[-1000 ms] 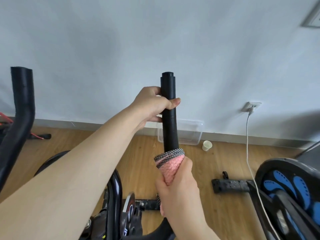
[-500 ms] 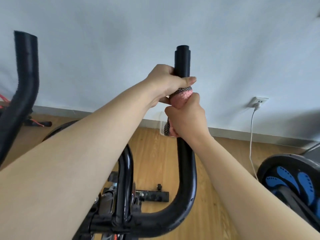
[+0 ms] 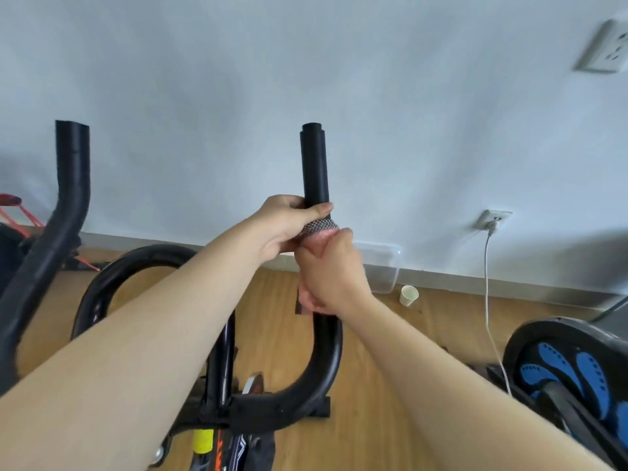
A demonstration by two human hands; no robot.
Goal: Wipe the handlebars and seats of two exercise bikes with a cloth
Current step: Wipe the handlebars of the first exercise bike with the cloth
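The black right handlebar (image 3: 315, 161) of an exercise bike rises upright in the middle of the view. My left hand (image 3: 285, 222) grips the bar just above the cloth. My right hand (image 3: 331, 277) is wrapped around the bar directly below, holding a pink cloth (image 3: 321, 229) with a black-and-white mesh edge against it. Most of the cloth is hidden under my fingers. The left handlebar (image 3: 69, 185) stands at the far left, untouched. No seat is in view.
A second bike's black flywheel cover with blue patches (image 3: 571, 365) sits at the right. A clear plastic box (image 3: 382, 266) and a paper cup (image 3: 408, 295) stand by the wall. A white cable (image 3: 487, 300) hangs from a wall socket (image 3: 493, 219). Red equipment (image 3: 20, 212) lies far left.
My right hand slid the cloth up the bar from low down until it met my left hand, and it stays there. The view tilted, so more of the curved bar shows below.
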